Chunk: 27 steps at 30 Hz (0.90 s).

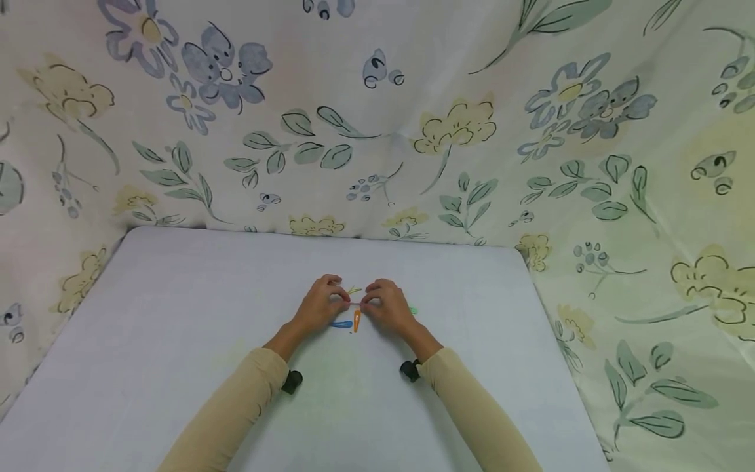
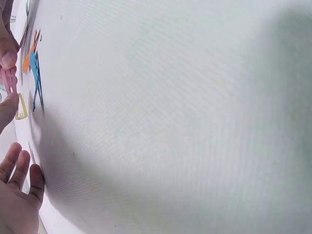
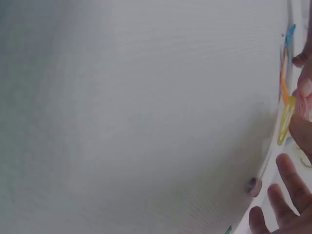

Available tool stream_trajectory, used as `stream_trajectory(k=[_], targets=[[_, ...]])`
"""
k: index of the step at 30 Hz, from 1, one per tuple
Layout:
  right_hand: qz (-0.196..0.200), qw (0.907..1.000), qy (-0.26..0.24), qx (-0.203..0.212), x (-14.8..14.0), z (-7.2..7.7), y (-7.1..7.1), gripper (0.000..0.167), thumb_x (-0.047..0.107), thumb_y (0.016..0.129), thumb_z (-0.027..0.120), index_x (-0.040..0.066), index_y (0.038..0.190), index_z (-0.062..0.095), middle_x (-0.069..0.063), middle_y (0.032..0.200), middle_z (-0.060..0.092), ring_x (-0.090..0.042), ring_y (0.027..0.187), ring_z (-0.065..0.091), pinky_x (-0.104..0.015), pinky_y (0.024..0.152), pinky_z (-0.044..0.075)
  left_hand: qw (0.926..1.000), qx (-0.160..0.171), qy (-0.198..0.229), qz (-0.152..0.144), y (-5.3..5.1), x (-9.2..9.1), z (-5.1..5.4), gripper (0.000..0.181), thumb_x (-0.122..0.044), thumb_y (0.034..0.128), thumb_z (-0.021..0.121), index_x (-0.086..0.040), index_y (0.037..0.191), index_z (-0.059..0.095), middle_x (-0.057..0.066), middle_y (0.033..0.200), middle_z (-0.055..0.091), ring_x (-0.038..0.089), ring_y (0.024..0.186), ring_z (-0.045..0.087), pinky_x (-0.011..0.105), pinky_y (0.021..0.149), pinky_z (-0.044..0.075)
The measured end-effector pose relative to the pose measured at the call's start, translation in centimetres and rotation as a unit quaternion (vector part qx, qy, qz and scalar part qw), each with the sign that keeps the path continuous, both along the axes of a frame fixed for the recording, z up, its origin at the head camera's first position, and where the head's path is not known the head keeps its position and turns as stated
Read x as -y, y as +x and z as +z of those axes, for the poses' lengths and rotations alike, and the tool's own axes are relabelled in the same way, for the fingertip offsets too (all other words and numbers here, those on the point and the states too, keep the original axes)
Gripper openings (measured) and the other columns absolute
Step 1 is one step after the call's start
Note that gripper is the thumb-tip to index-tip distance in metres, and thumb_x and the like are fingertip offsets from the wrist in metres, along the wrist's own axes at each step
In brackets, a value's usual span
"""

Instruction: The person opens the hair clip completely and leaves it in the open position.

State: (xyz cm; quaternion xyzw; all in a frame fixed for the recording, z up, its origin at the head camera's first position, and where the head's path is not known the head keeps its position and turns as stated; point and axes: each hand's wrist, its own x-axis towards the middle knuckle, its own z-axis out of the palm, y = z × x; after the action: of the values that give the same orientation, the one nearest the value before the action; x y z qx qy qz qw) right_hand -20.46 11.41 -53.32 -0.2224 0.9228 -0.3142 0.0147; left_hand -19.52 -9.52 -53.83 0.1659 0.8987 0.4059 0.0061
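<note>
A pink hair clip is held between the two hands, pinched at one end by the left hand and at the other by the right hand. Just below it lies an orange clip, with a blue clip to its left, near the left hand. Beyond the hands is a yellow clip. A green clip shows at the right hand's outer side. In both wrist views the remaining fingers are spread, away from the pink clip.
The white table lies under both forearms. Behind and beside it hangs a flower-patterned cloth. A small dark and pink object lies on the table in the right wrist view.
</note>
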Motion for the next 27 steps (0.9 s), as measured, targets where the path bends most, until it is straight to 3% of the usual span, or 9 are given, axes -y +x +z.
stream_trajectory(k=[15,27], targets=[[-0.033,0.9979,-0.051,0.023,-0.5,0.8,-0.2,0.007,0.015,0.089,0.076,0.008,0.089,0.078,-0.009,0.118,0.066,-0.029,0.123,0.051,-0.048,0.111,0.035,0.9980,0.020,0.058,0.017,-0.5,-0.3,0.3,0.008,-0.014,0.0888,0.076,-0.006,0.091,0.077,0.020,0.133,0.056,0.037,0.129,0.048,0.054,0.110,0.033],[-0.061,0.9948,-0.068,0.046,-0.2,0.8,-0.1,0.014,0.020,0.089,0.076,0.010,0.081,0.073,-0.008,0.117,0.062,-0.028,0.119,0.051,-0.044,0.101,0.045,0.9957,0.031,0.069,0.053,-0.3,-0.7,1.1,0.011,-0.013,0.0869,0.078,-0.002,0.089,0.077,0.016,0.135,0.054,0.032,0.123,0.053,0.051,0.107,0.038]])
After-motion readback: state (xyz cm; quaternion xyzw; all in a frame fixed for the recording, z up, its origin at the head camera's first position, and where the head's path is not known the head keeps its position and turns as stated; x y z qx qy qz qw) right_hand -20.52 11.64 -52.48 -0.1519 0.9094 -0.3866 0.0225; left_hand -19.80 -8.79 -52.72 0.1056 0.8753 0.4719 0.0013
